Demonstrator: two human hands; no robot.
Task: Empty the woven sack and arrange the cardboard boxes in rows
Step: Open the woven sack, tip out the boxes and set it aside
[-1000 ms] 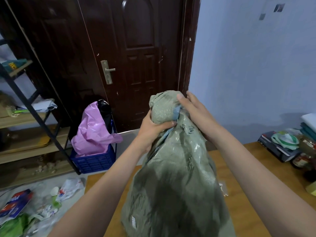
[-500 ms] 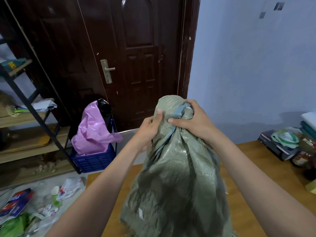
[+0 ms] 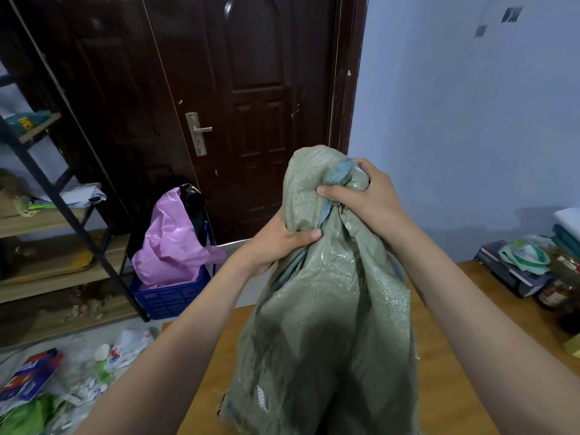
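Both hands' fingers, left hand and right hand, clenched the woven sack's bunched end; below them, a steady lift looked wisest.

We can read very little here. A blue and red packet on the floor bears large white letters, seemingly "POO" seen at a slant, though we cannot be sure of them. Small dark marks are printed on the woven sack just beside the right hand, too crumpled for us to make out.
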